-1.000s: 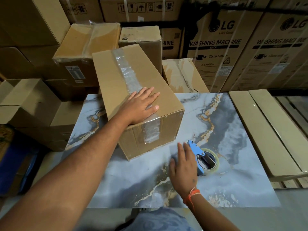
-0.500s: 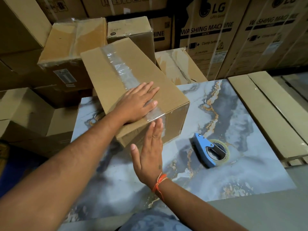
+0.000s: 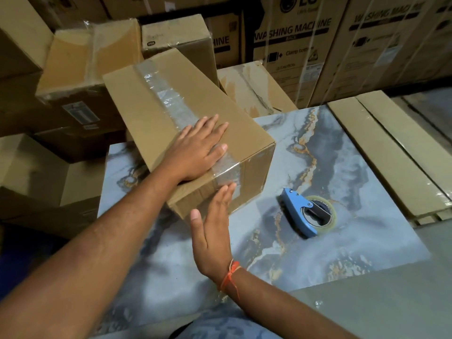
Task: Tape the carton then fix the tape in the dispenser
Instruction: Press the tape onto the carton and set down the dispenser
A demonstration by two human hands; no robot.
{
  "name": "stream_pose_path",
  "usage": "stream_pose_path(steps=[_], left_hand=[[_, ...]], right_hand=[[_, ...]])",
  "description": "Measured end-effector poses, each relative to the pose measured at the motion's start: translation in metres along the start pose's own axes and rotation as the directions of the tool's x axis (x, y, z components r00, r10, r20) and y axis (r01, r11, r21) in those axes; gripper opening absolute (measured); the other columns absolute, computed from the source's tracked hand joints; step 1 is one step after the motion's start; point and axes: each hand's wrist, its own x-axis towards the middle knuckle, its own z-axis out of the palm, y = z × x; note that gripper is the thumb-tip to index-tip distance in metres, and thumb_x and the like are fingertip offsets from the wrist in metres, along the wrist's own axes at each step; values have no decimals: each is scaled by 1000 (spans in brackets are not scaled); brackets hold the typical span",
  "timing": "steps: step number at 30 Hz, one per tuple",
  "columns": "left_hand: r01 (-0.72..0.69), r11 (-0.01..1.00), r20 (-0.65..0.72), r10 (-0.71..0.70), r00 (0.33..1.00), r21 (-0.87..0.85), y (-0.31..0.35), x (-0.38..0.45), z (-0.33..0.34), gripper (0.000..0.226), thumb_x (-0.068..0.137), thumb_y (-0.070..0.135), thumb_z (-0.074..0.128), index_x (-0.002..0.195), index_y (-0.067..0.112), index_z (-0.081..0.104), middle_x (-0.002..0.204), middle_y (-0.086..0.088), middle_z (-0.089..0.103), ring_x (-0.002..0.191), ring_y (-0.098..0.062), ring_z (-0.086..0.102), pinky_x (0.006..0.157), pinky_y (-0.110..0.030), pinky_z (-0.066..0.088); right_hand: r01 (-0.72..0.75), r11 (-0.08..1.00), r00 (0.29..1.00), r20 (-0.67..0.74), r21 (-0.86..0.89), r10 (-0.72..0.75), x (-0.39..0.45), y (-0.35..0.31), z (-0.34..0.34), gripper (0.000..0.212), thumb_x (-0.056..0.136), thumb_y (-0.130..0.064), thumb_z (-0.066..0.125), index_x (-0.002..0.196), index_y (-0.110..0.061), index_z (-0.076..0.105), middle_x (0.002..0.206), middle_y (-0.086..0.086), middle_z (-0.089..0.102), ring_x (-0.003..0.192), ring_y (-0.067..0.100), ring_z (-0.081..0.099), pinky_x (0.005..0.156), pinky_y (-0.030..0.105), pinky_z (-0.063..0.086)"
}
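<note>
A brown carton (image 3: 151, 113) lies on the marbled grey table top (image 3: 342, 241), with a strip of clear tape (image 3: 171, 101) running along its top and down its near end face. My left hand (image 3: 198, 150) lies flat, fingers spread, on the carton's top over the tape. My right hand (image 3: 215, 231) is flat and upright, fingertips against the taped end face. The blue tape dispenser (image 3: 297, 211) with a clear tape roll (image 3: 325, 214) lies on the table to the right, untouched.
Stacked cartons (image 3: 80, 69) crowd the left and back. Large washing machine boxes (image 3: 305, 45) stand behind. Long flat cartons (image 3: 391, 152) lie along the table's right edge. More boxes (image 3: 36, 177) sit low at the left.
My right hand left the dispenser on the table and rose to the carton's taped end face. My left hand stayed pressed on the carton's top.
</note>
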Motion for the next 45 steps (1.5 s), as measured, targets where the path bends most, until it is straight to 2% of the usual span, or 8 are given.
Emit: stream_pose_path(steps=[7, 12, 16, 23, 27, 30, 36, 45], left_hand=[[0, 1000, 11, 0, 1000, 16, -2, 1, 2, 61, 107, 51, 22, 163, 35, 7, 173, 7, -2, 159, -15, -3, 128, -43, 3], [-27, 999, 25, 26, 999, 27, -4, 1, 4, 64, 104, 55, 16, 163, 34, 6, 173, 6, -2, 159, -16, -3, 127, -44, 3], [-29, 999, 34, 28, 999, 31, -3, 0, 2, 67, 101, 56, 14, 163, 33, 7, 173, 5, -1, 159, -17, -3, 127, -43, 2], [-27, 1000, 53, 27, 998, 5, -2, -1, 0, 62, 107, 51, 20, 163, 33, 4, 173, 7, -5, 159, -16, -7, 128, -45, 1], [-39, 999, 71, 39, 997, -1, 0, -7, 1, 67, 102, 56, 13, 163, 30, 4, 173, 6, -5, 159, -17, -7, 129, -45, 2], [-101, 994, 76, 105, 992, -50, 7, -22, 2, 78, 93, 61, 4, 164, 28, 7, 173, 7, -2, 159, -18, -5, 129, -41, 4], [-266, 959, 104, 276, 956, -99, 2, -38, -2, 68, 98, 58, 10, 163, 37, 6, 171, 16, -5, 157, -10, -10, 125, -32, -1], [-11, 999, 96, 8, 995, 35, -11, -6, -11, 69, 98, 68, 15, 160, 45, -2, 172, 7, -9, 158, -15, -7, 126, -49, 2]], right_hand=[[68, 997, 974, -218, 32, -60, 17, -14, 12, 82, 101, -57, 13, 156, -1, -11, 166, 12, -23, 154, 22, -19, 123, 27, -9], [99, 994, 955, -278, -35, -105, 31, 24, 27, 77, 103, -51, 17, 156, -5, -13, 167, 12, -20, 155, 29, -12, 125, 40, -4], [40, 994, 968, -242, -98, -63, 25, 56, 30, 78, 102, -53, 18, 156, -9, -15, 166, 8, -24, 155, 28, -12, 125, 46, 5], [-63, 991, 994, -98, -116, 51, 16, 48, 15, 85, 97, -63, 16, 155, -12, -20, 164, 7, -31, 153, 17, -22, 122, 30, 2], [-160, 970, 987, -22, -183, 159, 20, 58, -4, 82, 101, -56, 24, 157, -10, -14, 163, 6, -29, 153, 15, -21, 127, 38, 4], [-164, 964, 984, 27, -207, 174, 24, 57, -17, 78, 105, -48, 30, 157, -7, -11, 163, 8, -24, 153, 18, -17, 127, 34, 1], [-153, 952, 984, 48, -265, 172, 25, 54, -22, 82, 104, -51, 33, 157, -6, -10, 165, 10, -23, 154, 20, -15, 123, 26, -2], [-100, 938, 988, 78, -332, 133, 24, 59, -48, 81, 100, -34, 50, 160, -10, 1, 169, 5, -3, 156, 15, 2, 119, 18, 6]])
